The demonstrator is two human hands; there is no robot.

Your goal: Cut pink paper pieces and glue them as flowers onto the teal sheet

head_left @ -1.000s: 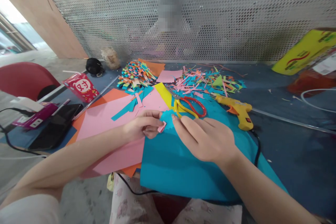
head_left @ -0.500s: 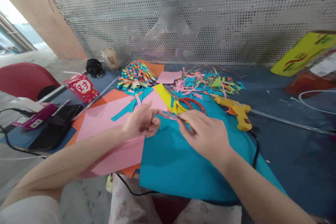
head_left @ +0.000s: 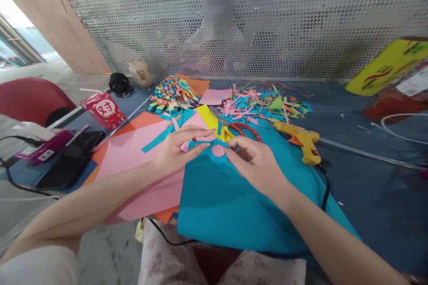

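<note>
A small round pink paper cutout (head_left: 218, 150) with a scalloped edge lies on a large teal sheet (head_left: 234, 205). My right hand (head_left: 259, 167) has its fingers curled, and the fingertips pinch the cutout's right edge. My left hand (head_left: 180, 147) rests flat with its fingers spread where the teal sheet meets a pink sheet (head_left: 133, 156). Its index finger reaches just above the cutout, and a small pink scrap (head_left: 184, 146) shows under the fingers. Red-and-yellow scissors (head_left: 239, 131) lie just beyond both hands.
A yellow glue gun (head_left: 301, 139) lies right of the scissors, its black cord running off the front edge. Farther back are a folded multicoloured paper pile (head_left: 172, 93) and loose paper scraps (head_left: 264, 103). A red carton (head_left: 103, 110) and a phone (head_left: 72, 160) sit left. A person sits behind the perforated screen.
The folded pink piece held between both hands has been opened out into a round cutout lying on the teal sheet. My left hand let go and spread flat.
</note>
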